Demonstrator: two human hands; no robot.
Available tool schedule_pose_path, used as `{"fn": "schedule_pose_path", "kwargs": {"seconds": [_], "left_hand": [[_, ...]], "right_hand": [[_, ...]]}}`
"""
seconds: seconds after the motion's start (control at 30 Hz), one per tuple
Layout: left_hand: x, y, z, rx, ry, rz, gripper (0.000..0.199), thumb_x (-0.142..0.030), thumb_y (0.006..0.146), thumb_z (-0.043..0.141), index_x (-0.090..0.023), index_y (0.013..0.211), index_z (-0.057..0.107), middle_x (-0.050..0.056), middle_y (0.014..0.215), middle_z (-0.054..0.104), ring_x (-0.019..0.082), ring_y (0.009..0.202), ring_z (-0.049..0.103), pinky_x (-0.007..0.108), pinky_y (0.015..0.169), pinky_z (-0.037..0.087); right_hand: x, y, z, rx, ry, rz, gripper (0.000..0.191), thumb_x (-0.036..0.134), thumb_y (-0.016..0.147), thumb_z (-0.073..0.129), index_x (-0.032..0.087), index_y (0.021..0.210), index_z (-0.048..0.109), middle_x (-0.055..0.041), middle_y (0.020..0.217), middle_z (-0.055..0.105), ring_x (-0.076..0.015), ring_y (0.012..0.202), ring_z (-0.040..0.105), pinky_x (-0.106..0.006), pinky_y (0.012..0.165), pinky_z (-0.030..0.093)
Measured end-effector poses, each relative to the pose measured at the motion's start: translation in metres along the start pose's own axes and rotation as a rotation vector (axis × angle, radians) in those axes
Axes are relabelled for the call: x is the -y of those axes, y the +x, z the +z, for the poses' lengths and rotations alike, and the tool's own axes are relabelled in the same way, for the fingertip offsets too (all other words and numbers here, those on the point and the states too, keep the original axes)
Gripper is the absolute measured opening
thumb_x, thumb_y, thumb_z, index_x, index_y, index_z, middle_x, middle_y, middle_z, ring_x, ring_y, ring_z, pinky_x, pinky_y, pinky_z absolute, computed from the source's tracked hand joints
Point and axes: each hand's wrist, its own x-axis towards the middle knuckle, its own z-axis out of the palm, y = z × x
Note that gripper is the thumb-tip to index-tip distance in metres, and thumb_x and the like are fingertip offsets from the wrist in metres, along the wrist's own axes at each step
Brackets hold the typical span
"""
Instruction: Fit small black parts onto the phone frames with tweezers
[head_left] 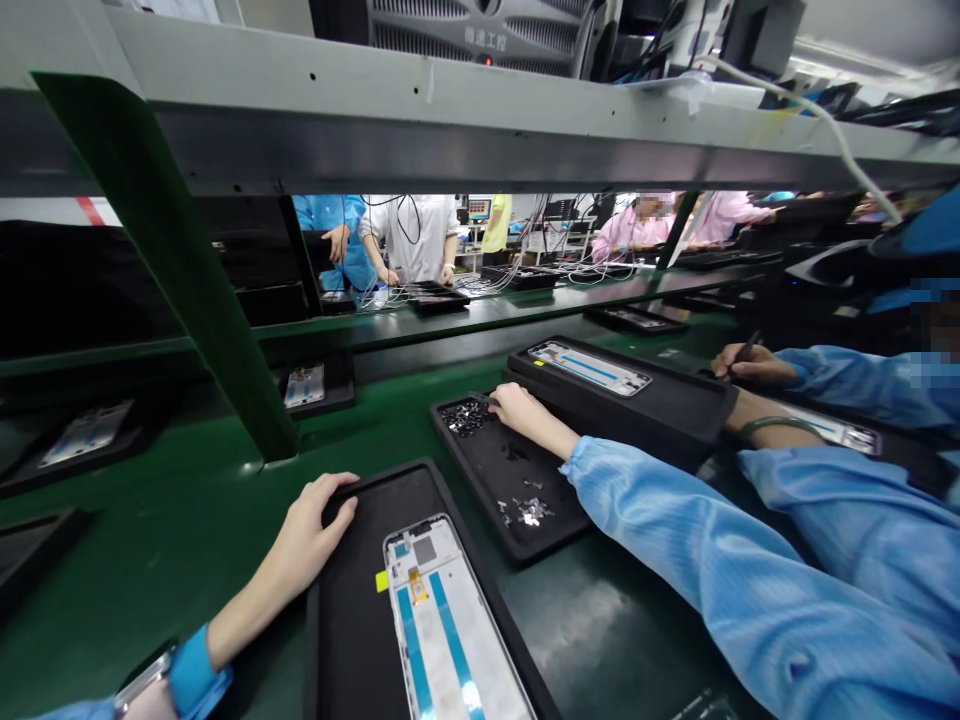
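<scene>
The right hand (521, 412) reaches over the right edge of the parts tray (480, 478), its bent fingertips at the heap (463, 416) by the far edge. The tips are partly hidden, so I cannot tell whether they pinch a piece. The left hand (307, 532) rests at the far left corner of the near tray (352, 610), thumb and forefinger spread apart. The frame (433, 640) lies along that tray's right edge, its near end out of view, with a yellow tab (382, 582) past its left side.

To pick cleanly, the fingertips would do best working at the heap's border, parting one piece from its neighbours; a light touch from the left hand should be enough to steady the near tray.

Shiny bits (534, 512) lie toward the parts tray's near edge, partly under the sleeve (675, 540), which could brush them. A stack (652, 420) just beyond the right edge narrows the wrist's room. Past it, a co-worker's hand (754, 366) holds a dark tool (747, 346). A green post (202, 280) slants up from the bench (195, 500) beyond the left hand, and the shelf (465, 110) overhangs the far side.
</scene>
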Motion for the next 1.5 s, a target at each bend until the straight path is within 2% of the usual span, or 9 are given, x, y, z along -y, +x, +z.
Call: {"fn": "schedule_pose_path", "kwargs": {"seconds": [0.3,0.47,0.6,0.7,0.83,0.97,1.2,1.4,1.5], "left_hand": [[0.003,0.003,0.0,-0.006,0.015,0.027,0.033,-0.041,0.082,0.044,-0.02,0.104,0.056,0.007,0.104,0.063,0.025,0.1,0.056,0.042,0.089,0.044],[-0.007,0.003,-0.006,-0.035,-0.011,0.005,0.036,-0.044,0.078,0.043,-0.019,0.098,0.059,0.009,0.101,0.064,0.027,0.097,0.058,0.046,0.088,0.045],[-0.025,-0.001,-0.01,-0.193,0.009,0.053,0.033,-0.04,0.076,0.045,-0.018,0.095,0.059,0.01,0.095,0.064,0.028,0.094,0.057,0.046,0.086,0.047],[-0.041,-0.005,-0.011,-0.249,-0.016,0.124,0.026,-0.034,0.078,0.045,-0.018,0.093,0.06,0.009,0.095,0.064,0.026,0.095,0.057,0.041,0.085,0.048],[-0.055,-0.014,-0.007,-0.132,-0.156,0.149,0.02,-0.029,0.082,0.046,-0.019,0.092,0.06,0.006,0.093,0.064,0.02,0.089,0.059,0.033,0.08,0.049],[-0.054,-0.019,-0.001,-0.085,-0.256,0.128,0.018,-0.028,0.084,0.048,-0.017,0.084,0.062,0.005,0.085,0.065,0.018,0.081,0.06,0.029,0.074,0.048],[-0.051,-0.019,0.002,-0.115,-0.289,0.11,0.02,-0.029,0.085,0.049,-0.016,0.078,0.062,0.004,0.077,0.063,0.016,0.074,0.059,0.026,0.069,0.046],[-0.051,-0.02,0.002,-0.113,-0.202,0.144,0.021,-0.025,0.085,0.046,-0.015,0.075,0.062,0.003,0.073,0.06,0.016,0.07,0.056,0.026,0.065,0.045],[-0.05,-0.02,0.003,-0.109,-0.17,0.168,0.018,-0.021,0.081,0.048,-0.015,0.072,0.061,0.003,0.069,0.058,0.016,0.065,0.053,0.027,0.06,0.043]], "right_hand": [[0.011,0.013,-0.005,0.028,-0.056,0.046,0.03,0.03,0.088,0.052,0.013,0.113,0.053,-0.0087,0.111,0.056,-0.019,0.095,0.058,-0.038,0.08,0.049],[0.025,0.0,-0.027,-0.053,-0.015,0.03,0.024,0.027,0.088,0.052,0.012,0.106,0.057,-0.0083,0.105,0.058,-0.0178,0.091,0.058,-0.036,0.078,0.049],[0.049,-0.013,-0.058,-0.162,0.096,-0.08,0.015,0.014,0.081,0.051,0.007,0.085,0.064,-0.0126,0.088,0.063,-0.0178,0.08,0.058,-0.026,0.068,0.043],[0.084,-0.029,-0.067,-0.173,0.235,-0.26,0.015,0.017,0.076,0.054,0.01,0.081,0.066,-0.005,0.075,0.063,-0.0121,0.067,0.056,-0.019,0.06,0.038],[0.134,-0.062,-0.053,-0.073,0.719,-0.59,0.01,0.015,0.071,0.055,0.012,0.072,0.065,0.0023,0.061,0.056,-0.0067,0.054,0.047,-0.016,0.051,0.034],[0.157,-0.083,-0.034,-0.025,0.98,-0.567,0.007,0.011,0.068,0.055,0.013,0.063,0.06,0.0039,0.056,0.05,-0.0061,0.05,0.042,-0.017,0.049,0.032],[0.156,-0.086,-0.02,-0.2,0.966,-0.531,0.013,0.012,0.066,0.058,0.015,0.056,0.05,0.0037,0.056,0.045,-0.0075,0.052,0.04,-0.019,0.049,0.029],[0.154,-0.085,-0.015,-0.176,0.935,-0.551,0.008,0.012,0.067,0.057,0.014,0.06,0.054,0.002,0.06,0.049,-0.0082,0.054,0.044,-0.019,0.05,0.031],[0.151,-0.083,-0.018,-0.088,0.921,-0.614,0.002,0.013,0.067,0.058,0.013,0.065,0.057,0.0008,0.062,0.053,-0.0089,0.056,0.047,-0.019,0.052,0.034]]}}
